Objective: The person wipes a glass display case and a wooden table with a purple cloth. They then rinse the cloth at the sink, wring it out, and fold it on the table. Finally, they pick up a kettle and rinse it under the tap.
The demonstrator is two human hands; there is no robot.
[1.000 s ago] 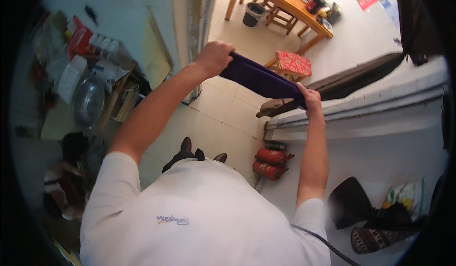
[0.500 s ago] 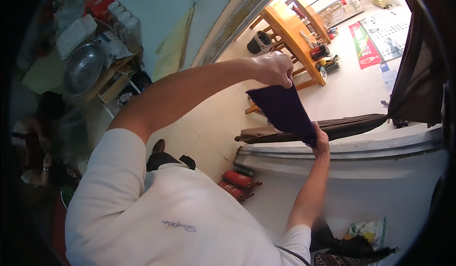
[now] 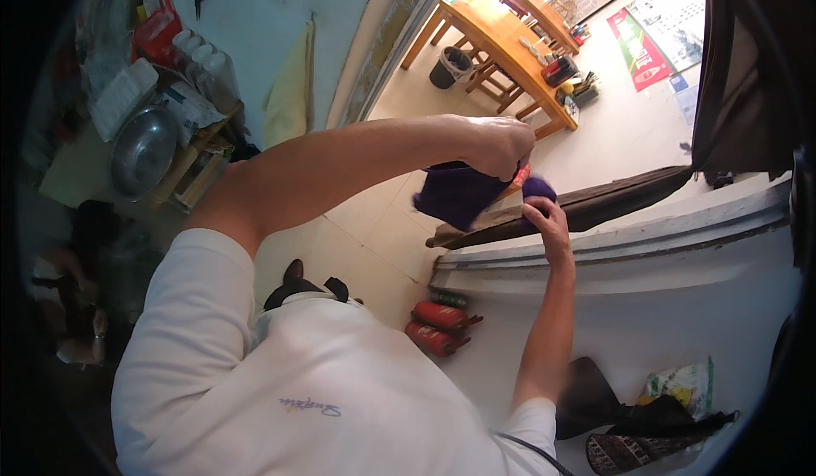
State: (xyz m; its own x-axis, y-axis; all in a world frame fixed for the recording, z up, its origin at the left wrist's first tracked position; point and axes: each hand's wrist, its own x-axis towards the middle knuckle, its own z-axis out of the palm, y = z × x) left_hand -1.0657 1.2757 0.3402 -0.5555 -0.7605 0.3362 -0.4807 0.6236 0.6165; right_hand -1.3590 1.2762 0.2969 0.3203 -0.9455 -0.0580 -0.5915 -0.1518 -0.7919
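Note:
A dark purple cloth (image 3: 463, 194) hangs below my left hand (image 3: 503, 146), bunched and folded, over the tiled floor. My left fingers are closed on its upper edge; the back of the hand hides most of the grip. To the right and a little lower, my right hand (image 3: 551, 225) has its fingers curled around a small purple bunch (image 3: 539, 189), which looks like part of the same cloth. A small red patch (image 3: 521, 172) shows between the two hands; I cannot make out what it is.
A brown curtain (image 3: 629, 197) lies along the white ledge (image 3: 646, 238) just beyond my right hand. Past the doorway stand a wooden table (image 3: 510, 47) and a black bin (image 3: 450, 68). Red fire extinguishers (image 3: 438, 314) lie below. Shelving with a metal bowl (image 3: 144, 153) stands left; another person's arm (image 3: 98, 336) shows.
The cloth, stretched between both hands before, now hangs bunched under my left hand. My right hand has risen closer to the left. The whole view has shifted slightly.

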